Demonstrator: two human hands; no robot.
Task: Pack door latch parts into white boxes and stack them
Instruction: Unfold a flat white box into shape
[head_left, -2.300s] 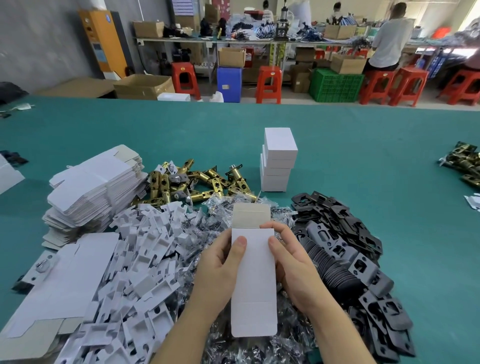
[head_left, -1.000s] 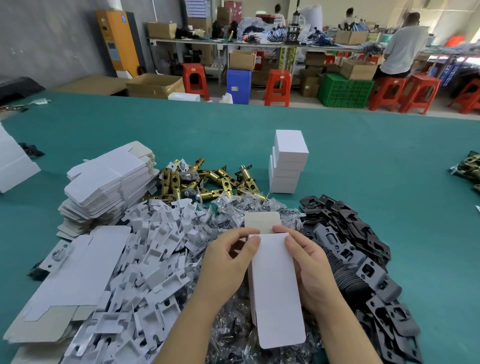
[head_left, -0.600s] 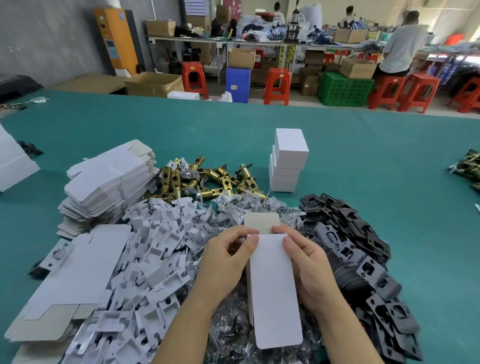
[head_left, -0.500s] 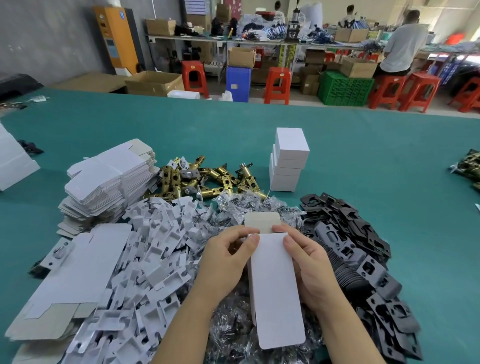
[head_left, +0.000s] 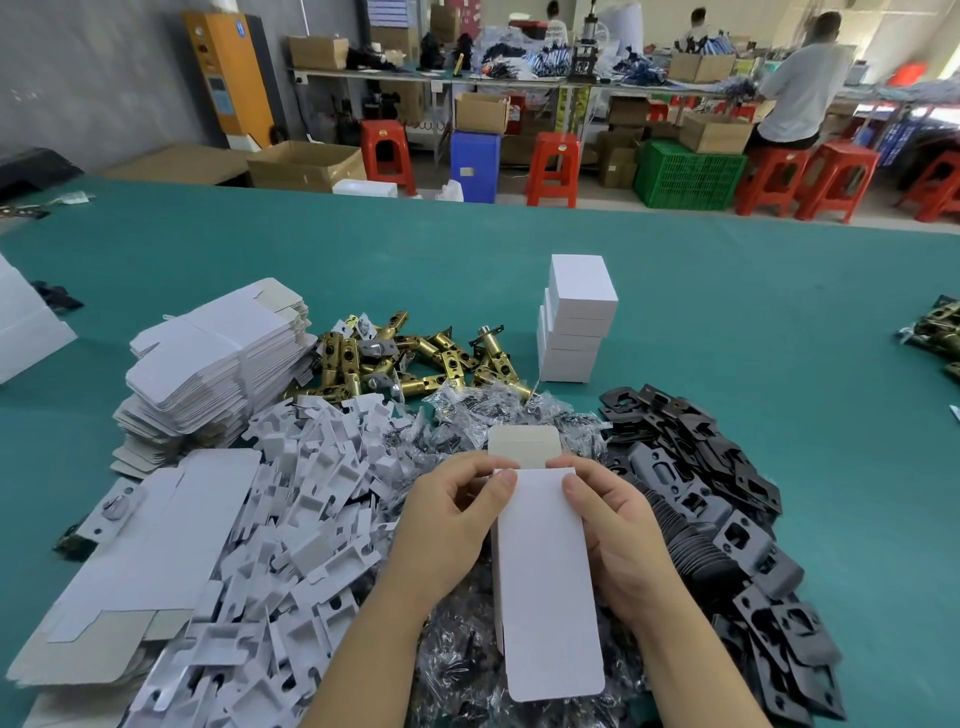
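I see my left hand (head_left: 452, 525) and right hand (head_left: 618, 540), fingers clamped on a white box (head_left: 545, 582) above bagged parts (head_left: 457, 660); squeezing unevenly could crumple its open end flap (head_left: 524, 447).

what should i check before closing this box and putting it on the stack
1. Both hands grip the box: ok, left hand and right hand pinch its far end.
2. Far flap free to fold: ok, it stands open.
3. Parts inside: cannot tell, the inside is hidden.
4. Near end closed: cannot tell.
5. Stack top free: ok, nothing lies on it.
6. Stack square: not ok, boxes sit slightly offset.
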